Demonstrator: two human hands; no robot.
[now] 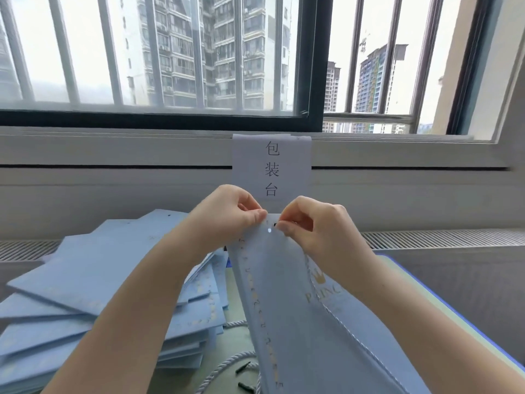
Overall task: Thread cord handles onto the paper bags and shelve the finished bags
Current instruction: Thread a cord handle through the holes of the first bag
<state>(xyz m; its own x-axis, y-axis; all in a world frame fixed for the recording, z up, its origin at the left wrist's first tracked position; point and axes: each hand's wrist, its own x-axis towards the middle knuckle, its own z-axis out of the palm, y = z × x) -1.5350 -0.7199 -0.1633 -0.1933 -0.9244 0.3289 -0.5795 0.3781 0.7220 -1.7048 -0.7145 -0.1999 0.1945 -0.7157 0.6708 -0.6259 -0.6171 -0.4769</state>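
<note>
I hold one pale blue paper bag (287, 294) upright in front of me, and everything else I place by it. Nearest me, at the foot of the bag, loose cords (235, 362) with dark tips lie coiled on the table (235, 302), just left of the bag's lower edge. One cord (335, 317) runs down the bag's right face, past the gold crown and lettering printed there. A column of gold marks runs down the bag's narrow side panel.

Left of the bag, a spread pile of flat blue bags (93, 280) lies on the table, slumped in overlapping layers; my left forearm crosses above it.

At the top of the bag both my grips are closed on its upper edge. My left hand (227, 220) pinches the rim with thumb and curled fingers on the left of a small punched hole (269, 230); my right hand (312, 223) pinches the rim just right of that hole. Whether a cord end is between my right fingertips I cannot tell.

Behind the bag's top, a white paper sign (271, 166) with three printed characters hangs on the wall below the sill. Above it is a barred window (170, 66), with tall apartment blocks beyond.
</note>
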